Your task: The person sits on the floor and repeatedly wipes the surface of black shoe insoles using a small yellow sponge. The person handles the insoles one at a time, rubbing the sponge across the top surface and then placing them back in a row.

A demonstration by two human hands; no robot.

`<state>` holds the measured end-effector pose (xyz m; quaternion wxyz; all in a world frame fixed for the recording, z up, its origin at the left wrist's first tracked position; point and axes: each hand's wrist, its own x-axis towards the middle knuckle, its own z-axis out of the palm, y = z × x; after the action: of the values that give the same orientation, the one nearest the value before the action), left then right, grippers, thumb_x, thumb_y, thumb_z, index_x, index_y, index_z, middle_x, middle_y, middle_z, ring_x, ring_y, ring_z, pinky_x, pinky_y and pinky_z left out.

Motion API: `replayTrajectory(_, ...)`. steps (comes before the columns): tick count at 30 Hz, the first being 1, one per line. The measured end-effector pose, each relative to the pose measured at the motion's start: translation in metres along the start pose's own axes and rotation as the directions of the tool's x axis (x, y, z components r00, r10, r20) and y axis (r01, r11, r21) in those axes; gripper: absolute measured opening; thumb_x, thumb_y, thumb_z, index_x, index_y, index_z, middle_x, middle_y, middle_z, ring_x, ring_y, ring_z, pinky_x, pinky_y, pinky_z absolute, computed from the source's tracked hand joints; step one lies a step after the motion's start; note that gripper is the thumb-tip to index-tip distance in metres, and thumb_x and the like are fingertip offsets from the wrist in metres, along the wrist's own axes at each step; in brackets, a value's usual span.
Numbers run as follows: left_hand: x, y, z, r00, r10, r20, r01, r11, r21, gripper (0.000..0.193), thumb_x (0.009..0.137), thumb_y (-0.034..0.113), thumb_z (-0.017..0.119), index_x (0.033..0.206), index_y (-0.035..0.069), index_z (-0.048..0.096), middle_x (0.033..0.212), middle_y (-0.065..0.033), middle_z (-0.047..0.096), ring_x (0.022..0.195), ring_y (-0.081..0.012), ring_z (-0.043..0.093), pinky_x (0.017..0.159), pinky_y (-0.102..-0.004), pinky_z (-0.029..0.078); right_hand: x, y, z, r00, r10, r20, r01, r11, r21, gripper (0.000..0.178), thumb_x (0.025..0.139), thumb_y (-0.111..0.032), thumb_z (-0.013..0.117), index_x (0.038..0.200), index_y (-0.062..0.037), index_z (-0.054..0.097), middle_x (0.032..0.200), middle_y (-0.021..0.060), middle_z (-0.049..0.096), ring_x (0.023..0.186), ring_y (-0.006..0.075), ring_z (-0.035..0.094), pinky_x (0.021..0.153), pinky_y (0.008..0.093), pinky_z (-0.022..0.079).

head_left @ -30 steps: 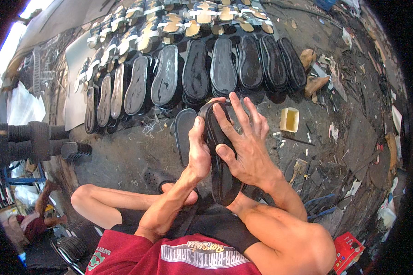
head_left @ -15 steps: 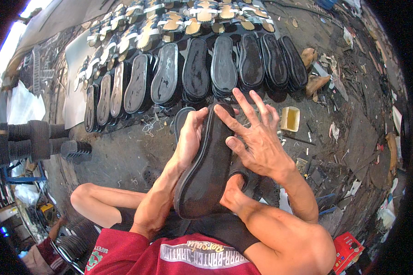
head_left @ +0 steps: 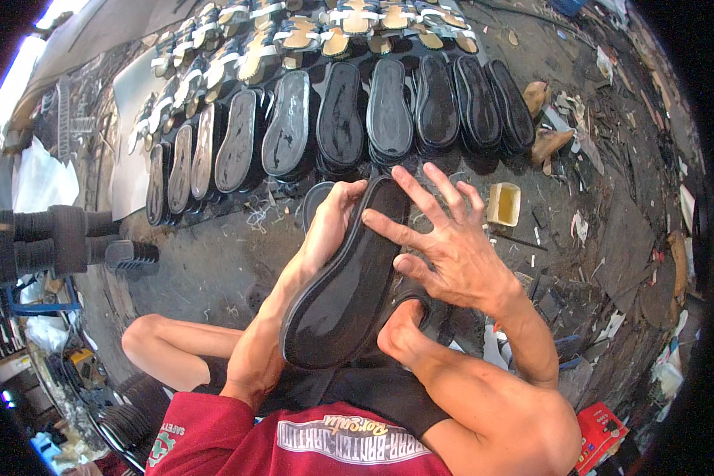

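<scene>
A long black shoe sole [head_left: 333, 297] slants above my lap, its wide end low on the left. My left hand [head_left: 331, 224] is closed round its left edge near the upper end. My right hand [head_left: 462, 258] lies over the sole's right side with the fingers spread. Its index fingertip meets the upper face near the left rim, and the thumb reaches the right edge. Behind my left hand, part of another dark sole [head_left: 314, 203] shows on the floor.
Stacked black soles [head_left: 389, 111] stand in a curved row ahead, with strapped sandals [head_left: 297, 36] behind them. A small tub of yellowish stuff [head_left: 504, 205] sits to the right, near scraps. Dark stacks [head_left: 40, 246] stand at left; a red box [head_left: 600, 432] lies lower right.
The sole's lower end has swung left and slightly up. My right index fingertip has shifted down and left across the sole, while my left hand keeps its grip.
</scene>
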<state>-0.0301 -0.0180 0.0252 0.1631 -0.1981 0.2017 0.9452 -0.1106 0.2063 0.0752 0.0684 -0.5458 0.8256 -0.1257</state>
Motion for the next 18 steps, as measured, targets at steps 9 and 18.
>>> replayTrajectory(9, 0.011, 0.012, 0.011, 0.985, 0.167, -0.051, -0.159, 0.979, 0.125, 0.063, 0.111, 0.041, 0.032, 0.145, -0.003, 0.062, 0.116, -0.0141, 0.077, 0.098, -0.0257, 0.075, 0.094, -0.0377, 0.061, -0.017, -0.021, 0.005, 0.991, -0.002, -0.131, 0.045, 0.945, 0.325, 0.068, 0.111, -0.07, 0.025, 0.169, -0.0383, 0.04, 0.181, 0.0122, 0.021, 0.164, 0.0394, 0.016, 0.128, 0.0608, 0.01)
replayTrajectory(18, -0.007, -0.072, -0.066, 0.951, -0.051, -0.306, -0.074, 0.921, -0.384, 0.072, 0.098, 0.058, 0.053, 0.139, -0.001, 0.063, 0.126, -0.0232, 0.073, 0.108, -0.0414, 0.07, 0.102, -0.0545, 0.054, -0.134, 0.163, 0.125, 0.388, 0.909, -0.153, -0.834, 0.417, 0.362, 0.077, 0.117, -0.059, 0.013, 0.142, -0.0181, 0.074, 0.177, 0.0167, 0.029, 0.162, 0.042, 0.02, 0.128, 0.0674, 0.012)
